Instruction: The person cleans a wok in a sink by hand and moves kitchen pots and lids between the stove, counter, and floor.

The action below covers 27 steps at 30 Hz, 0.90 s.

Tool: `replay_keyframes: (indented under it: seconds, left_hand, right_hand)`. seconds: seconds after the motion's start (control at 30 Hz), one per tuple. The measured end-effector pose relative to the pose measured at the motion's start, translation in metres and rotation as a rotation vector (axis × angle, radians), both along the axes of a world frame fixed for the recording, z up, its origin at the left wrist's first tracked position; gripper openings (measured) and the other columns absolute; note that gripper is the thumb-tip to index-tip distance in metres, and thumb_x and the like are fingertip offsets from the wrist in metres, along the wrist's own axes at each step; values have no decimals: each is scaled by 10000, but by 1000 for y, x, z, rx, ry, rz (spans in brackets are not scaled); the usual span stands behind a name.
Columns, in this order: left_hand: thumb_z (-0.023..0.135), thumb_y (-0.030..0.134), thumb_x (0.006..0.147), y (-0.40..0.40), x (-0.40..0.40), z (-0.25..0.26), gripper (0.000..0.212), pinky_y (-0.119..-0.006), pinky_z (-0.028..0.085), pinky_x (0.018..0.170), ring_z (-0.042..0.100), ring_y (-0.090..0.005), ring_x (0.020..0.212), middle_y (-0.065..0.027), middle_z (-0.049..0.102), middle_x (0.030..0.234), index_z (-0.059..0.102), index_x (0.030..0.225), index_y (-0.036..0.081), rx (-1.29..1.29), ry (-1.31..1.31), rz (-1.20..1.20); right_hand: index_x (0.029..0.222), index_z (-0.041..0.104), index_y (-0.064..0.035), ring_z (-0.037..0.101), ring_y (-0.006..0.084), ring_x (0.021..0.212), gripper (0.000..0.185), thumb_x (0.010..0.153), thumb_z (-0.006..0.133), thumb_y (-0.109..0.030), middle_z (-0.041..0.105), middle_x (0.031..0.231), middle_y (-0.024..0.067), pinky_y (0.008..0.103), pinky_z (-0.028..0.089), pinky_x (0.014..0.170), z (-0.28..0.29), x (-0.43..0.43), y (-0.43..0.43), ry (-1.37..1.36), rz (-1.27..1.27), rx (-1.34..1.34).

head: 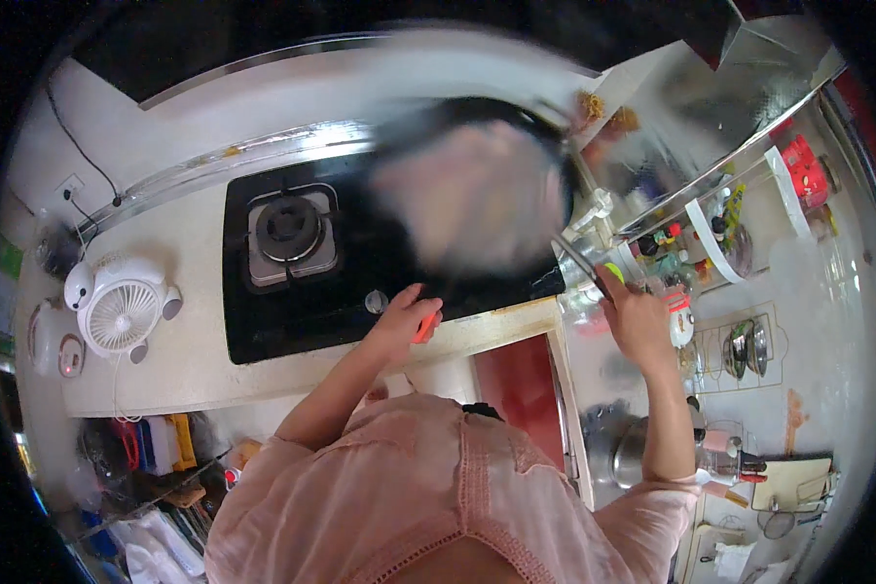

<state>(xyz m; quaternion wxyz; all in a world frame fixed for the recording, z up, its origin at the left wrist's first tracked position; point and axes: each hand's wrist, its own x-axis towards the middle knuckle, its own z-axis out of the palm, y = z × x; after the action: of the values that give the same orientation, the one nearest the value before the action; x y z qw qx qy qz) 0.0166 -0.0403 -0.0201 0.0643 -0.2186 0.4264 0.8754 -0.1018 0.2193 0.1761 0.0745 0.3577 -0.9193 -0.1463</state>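
Note:
A dark wok (571, 191) stands on the right side of the black gas hob (365, 255). Pale, pinkish food (482, 193) fills it, blurred by a hazy patch over the view. My right hand (635, 321) grips the dark handle of a metal cooking utensil (578, 255), whose shaft runs into the wok; its far end is hidden. In front of the hob, near a round control knob (376, 301), my left hand (412, 321) is closed around an orange-red object, mostly covered by the fingers; it may be a handle.
An unused burner (289, 226) sits on the hob's left. A white fan (123, 314) stands on the counter (182, 372) further left. Bottles and jars line the right wall, near a wire rack (763, 347) with lids. A metal pot (628, 452) stands beside my right forearm.

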Motion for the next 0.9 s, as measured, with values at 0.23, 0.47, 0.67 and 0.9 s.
replay_keyframes:
  seconds: [0.23, 0.47, 0.67, 0.9]
  left_hand:
    - [577, 142, 826, 3, -9, 4, 213, -253, 352, 422, 484, -136, 513, -70, 547, 694, 463, 987, 62, 90, 82, -58]
    - [561, 145, 842, -5, -3, 1, 341, -260, 354, 446, 470, -131, 517, -61, 534, 690, 406, 1127, 37, 94, 109, -73]
    - [542, 173, 861, 0, -8, 2, 334, -255, 384, 462, 472, -124, 555, -62, 532, 705, 383, 1108, 13, 46, 133, -109]
    - [556, 190, 858, -10, -1, 3, 550, -256, 414, 515, 495, -133, 608, -88, 579, 795, 272, 1293, 12, -7, 45, -95]
  right_hand:
    - [1332, 367, -187, 599, 260, 584, 543, 812, 523, -158, 589, 736, 102, 378, 480, 497, -39, -12, -14, 100, 4, 135]
    - [1351, 339, -178, 596, 259, 582, 582, 806, 542, -161, 583, 751, 112, 378, 479, 479, -32, 32, -3, -13, -95, 146]
    - [1313, 381, -148, 615, 297, 651, 575, 781, 593, -189, 609, 706, 128, 405, 489, 546, -43, 1, -21, -72, -119, 86]
    - [1188, 506, -64, 629, 294, 818, 457, 746, 616, -82, 640, 874, 172, 359, 469, 732, 23, -56, -2, -287, -84, -343]
